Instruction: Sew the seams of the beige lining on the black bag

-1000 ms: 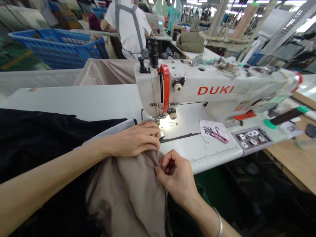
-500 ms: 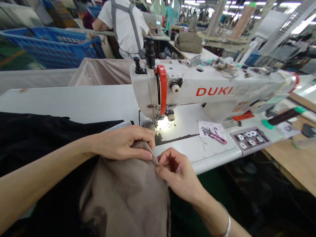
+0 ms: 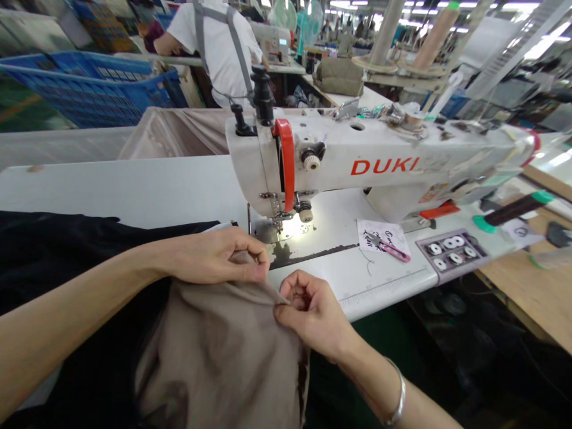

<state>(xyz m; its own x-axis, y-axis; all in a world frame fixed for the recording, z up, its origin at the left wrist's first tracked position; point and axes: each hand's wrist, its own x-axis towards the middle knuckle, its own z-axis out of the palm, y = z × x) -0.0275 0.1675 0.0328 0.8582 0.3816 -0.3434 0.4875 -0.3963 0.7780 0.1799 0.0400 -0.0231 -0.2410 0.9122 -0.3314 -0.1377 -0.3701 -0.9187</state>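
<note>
A brown piece of fabric (image 3: pixel 223 351) hangs over the front edge of the sewing table, its upper edge drawn between my two hands. My left hand (image 3: pixel 218 256) pinches this edge between thumb and fingers, just left of the needle area. Lower and to the right, my right hand (image 3: pixel 308 310) grips the corner of the same edge with thumb and forefinger. Behind them stands a white sewing machine (image 3: pixel 335 155) with its lamp lit over the needle plate; the fabric is apart from the presser foot. Black cloth (image 3: pixel 89 238) lies under my left forearm.
Pink-handled thread snips (image 3: pixel 388 247) rest on a marked paper slip (image 3: pixel 364 229). Right of these are a bobbin tray (image 3: pixel 451 253) and a dark thread spool (image 3: pixel 513 213). A blue basket (image 3: pixel 102 89) and a person in a white shirt (image 3: pixel 223 53) are beyond the table.
My hands have moved slightly left, and a little more of the fabric's edge is stretched between them. The view has shifted slightly.
</note>
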